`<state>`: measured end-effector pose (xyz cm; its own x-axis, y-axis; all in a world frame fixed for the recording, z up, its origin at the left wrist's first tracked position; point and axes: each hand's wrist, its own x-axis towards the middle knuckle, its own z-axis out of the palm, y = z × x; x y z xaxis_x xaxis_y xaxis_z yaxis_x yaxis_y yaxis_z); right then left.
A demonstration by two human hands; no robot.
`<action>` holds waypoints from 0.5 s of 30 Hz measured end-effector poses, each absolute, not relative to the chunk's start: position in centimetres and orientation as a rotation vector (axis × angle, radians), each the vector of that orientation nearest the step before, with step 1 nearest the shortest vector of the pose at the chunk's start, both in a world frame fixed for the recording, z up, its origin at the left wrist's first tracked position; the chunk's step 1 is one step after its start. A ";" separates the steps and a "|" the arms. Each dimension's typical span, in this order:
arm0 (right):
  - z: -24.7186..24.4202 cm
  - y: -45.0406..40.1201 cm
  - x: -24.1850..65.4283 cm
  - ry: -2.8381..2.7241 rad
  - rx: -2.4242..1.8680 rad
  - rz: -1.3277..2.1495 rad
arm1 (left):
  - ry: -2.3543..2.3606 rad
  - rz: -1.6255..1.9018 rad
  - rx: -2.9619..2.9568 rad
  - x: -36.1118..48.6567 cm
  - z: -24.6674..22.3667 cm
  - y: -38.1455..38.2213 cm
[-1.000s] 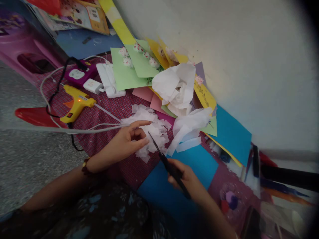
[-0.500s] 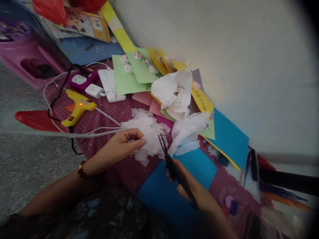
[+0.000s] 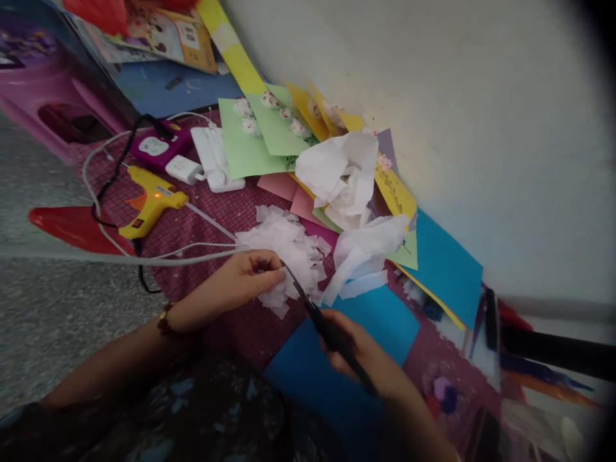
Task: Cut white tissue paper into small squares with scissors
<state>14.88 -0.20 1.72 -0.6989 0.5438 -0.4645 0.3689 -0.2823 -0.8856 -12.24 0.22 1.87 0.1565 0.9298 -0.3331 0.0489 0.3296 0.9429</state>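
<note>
Small cut pieces of white tissue paper (image 3: 283, 234) lie in a loose pile on the checked cloth. My left hand (image 3: 253, 273) is over the near edge of this pile, thumb and fingers pinched together. Whatever they hold is too small to make out against the white paper. My right hand (image 3: 353, 346) grips black-handled scissors (image 3: 332, 330), their blades pointing up and left. The blade tips are at the left fingertips and look nearly closed. A crumpled sheet of white paper (image 3: 360, 250) lies right of the pile.
A yellow glue gun (image 3: 151, 199), its light on, rests left beside a purple power strip (image 3: 156, 147). White cables (image 3: 202, 258) run to the pile. Green cards (image 3: 250, 144) with paper flowers lean by the wall. Blue sheets (image 3: 337, 359) lie under my right hand.
My right hand has moved the scissors left and up to the left fingertips. The blades, spread apart before, have come together. My left hand has barely shifted.
</note>
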 end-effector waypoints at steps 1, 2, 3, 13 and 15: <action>1.8 -0.2 14.8 -1.787 -1.161 2.128 | 1.250 0.826 1.052 -12.2 1.9 0.2; 1.9 -0.2 14.7 -1.775 -1.171 2.128 | 1.252 0.820 1.055 -12.2 1.9 0.3; 2.0 -0.2 14.6 -1.765 -1.186 2.124 | 1.254 0.811 1.055 -12.2 2.0 0.3; 1.7 -0.4 14.8 -1.687 -1.260 2.118 | 1.256 0.716 1.201 -12.8 2.2 0.4; 1.9 -0.5 15.2 -1.762 -1.198 2.079 | 1.260 0.729 1.183 -13.1 2.1 0.2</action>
